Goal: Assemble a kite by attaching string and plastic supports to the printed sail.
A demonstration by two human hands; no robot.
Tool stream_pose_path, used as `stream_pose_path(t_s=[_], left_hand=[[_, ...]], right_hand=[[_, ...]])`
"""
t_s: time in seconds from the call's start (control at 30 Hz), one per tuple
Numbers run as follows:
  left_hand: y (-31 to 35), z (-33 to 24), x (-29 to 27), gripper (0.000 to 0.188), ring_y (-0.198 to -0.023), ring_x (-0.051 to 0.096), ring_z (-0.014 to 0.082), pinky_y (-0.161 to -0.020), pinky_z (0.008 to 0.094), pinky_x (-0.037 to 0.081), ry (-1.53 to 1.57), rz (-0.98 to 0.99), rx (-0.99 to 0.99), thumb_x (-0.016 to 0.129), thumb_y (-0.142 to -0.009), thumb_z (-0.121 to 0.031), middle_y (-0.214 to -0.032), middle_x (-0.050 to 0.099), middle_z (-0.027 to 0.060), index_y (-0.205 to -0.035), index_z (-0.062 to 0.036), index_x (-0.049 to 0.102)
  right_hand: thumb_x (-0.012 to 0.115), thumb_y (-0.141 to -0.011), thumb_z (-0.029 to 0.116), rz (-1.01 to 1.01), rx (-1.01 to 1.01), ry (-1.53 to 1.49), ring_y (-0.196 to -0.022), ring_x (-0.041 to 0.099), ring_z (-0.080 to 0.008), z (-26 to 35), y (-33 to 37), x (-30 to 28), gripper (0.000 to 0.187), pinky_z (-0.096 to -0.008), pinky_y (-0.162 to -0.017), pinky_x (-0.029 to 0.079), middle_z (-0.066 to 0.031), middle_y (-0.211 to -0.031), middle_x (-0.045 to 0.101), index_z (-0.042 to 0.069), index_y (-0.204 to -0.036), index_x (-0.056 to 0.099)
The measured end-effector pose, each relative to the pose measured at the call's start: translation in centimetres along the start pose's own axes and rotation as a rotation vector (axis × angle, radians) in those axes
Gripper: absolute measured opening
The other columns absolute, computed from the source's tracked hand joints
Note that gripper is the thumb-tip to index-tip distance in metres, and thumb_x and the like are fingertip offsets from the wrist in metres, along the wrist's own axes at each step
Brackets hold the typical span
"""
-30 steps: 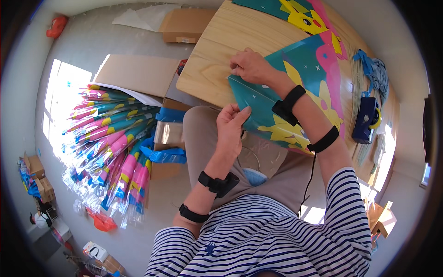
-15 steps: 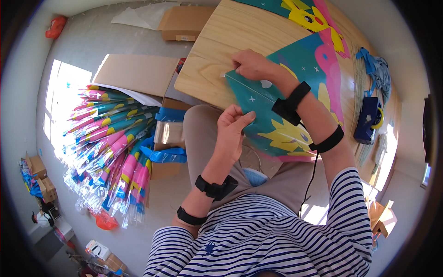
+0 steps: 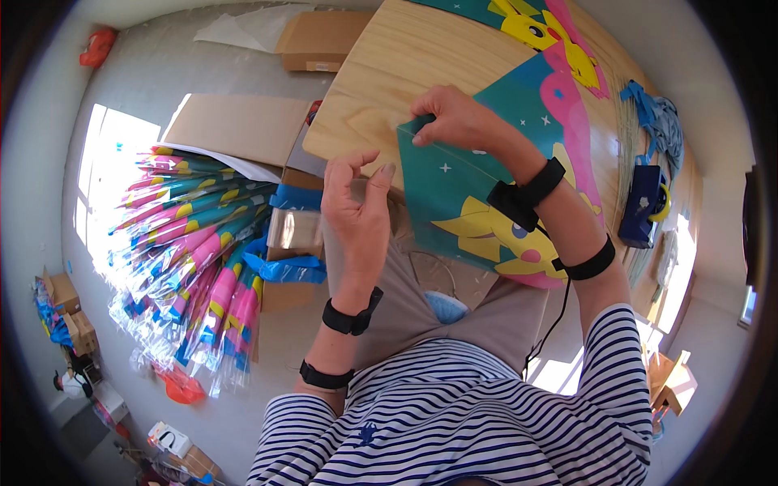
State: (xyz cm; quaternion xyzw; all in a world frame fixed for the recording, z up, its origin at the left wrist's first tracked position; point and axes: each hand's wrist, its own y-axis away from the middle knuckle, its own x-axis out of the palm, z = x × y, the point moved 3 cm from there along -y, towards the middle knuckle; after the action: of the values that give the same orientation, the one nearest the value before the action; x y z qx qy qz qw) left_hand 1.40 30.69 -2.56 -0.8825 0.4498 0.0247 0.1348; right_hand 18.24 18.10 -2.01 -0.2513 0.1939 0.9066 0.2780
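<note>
Pictured mid-work: a teal printed sheet (image 3: 429, 186), pinched near one corner by the right hand (image 3: 455, 119), spread from the wooden table (image 3: 365, 89) out over the lap (image 3: 510, 312), just beside a raised left hand (image 3: 356, 211) with thumb and fingers apart around nothing. Apparently finished: a big pile of narrow, plastic-wrapped pieces (image 3: 203, 235) in matching colors at left. Seemingly left: this unrolled sheet, plus a second printed sheet (image 3: 531, 31) at the table's far side.

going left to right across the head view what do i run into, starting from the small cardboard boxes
Small cardboard boxes → pile of colourful plastic-wrapped bundles → open left hand → printed sheet, with the right hand at its corner → dark blue box.
</note>
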Motion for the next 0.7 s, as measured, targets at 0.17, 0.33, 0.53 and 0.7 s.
stream_pose_path(t_s=[0.17,0.33,0.53,0.7], left_hand=[[-2.4,-0.7,1.8,0.013,-0.093,0.059,0.0127,-0.083,0.0287,0.047,-0.156,0.004,0.198,0.069,-0.087,-0.003,-0.097,0.066,0.005,-0.1,-0.001,0.068],[-2.2,0.6,2.4,0.013,-0.087,0.061,0.0197,-0.08,0.0306,0.048,0.004,0.047,-0.022,0.068,-0.086,-0.002,-0.09,0.067,0.0076,-0.098,0.0003,0.066],[-2.0,1.9,2.5,0.011,-0.084,0.058,0.0075,-0.078,0.0233,0.046,0.377,0.13,-0.284,0.067,-0.091,-0.006,-0.089,0.065,0.0016,-0.099,0.0008,0.065],[-1.9,3.6,2.7,0.007,-0.082,0.058,0.0082,-0.079,0.0237,0.045,0.75,0.246,-0.496,0.067,-0.091,-0.008,-0.089,0.065,0.0009,-0.096,-0.0034,0.064]], right_hand=[[0.073,-0.069,0.008,0.015,-0.07,0.016,-0.064,0.05,-0.0151,1.9,1.0,0.1,0.023,-0.0323,-0.062,0.043,-0.0094,-0.064,0.056,-0.005,-0.085,0.064],[0.073,-0.069,0.007,-0.017,-0.055,0.008,-0.065,0.05,-0.0152,2.9,2.1,0.0,0.022,-0.0321,-0.062,0.042,-0.0088,-0.064,0.055,-0.005,-0.085,0.064],[0.072,-0.07,0.008,0.031,-0.042,0.01,-0.065,0.05,-0.0148,3.3,2.4,0.0,0.021,-0.032,-0.062,0.042,-0.0081,-0.065,0.055,-0.005,-0.085,0.064],[0.071,-0.075,0.009,-0.028,-0.048,-0.002,-0.073,0.055,-0.0139,3.1,2.5,0.1,0.021,-0.0305,-0.066,0.044,-0.0078,-0.077,0.061,-0.003,-0.09,0.064]])
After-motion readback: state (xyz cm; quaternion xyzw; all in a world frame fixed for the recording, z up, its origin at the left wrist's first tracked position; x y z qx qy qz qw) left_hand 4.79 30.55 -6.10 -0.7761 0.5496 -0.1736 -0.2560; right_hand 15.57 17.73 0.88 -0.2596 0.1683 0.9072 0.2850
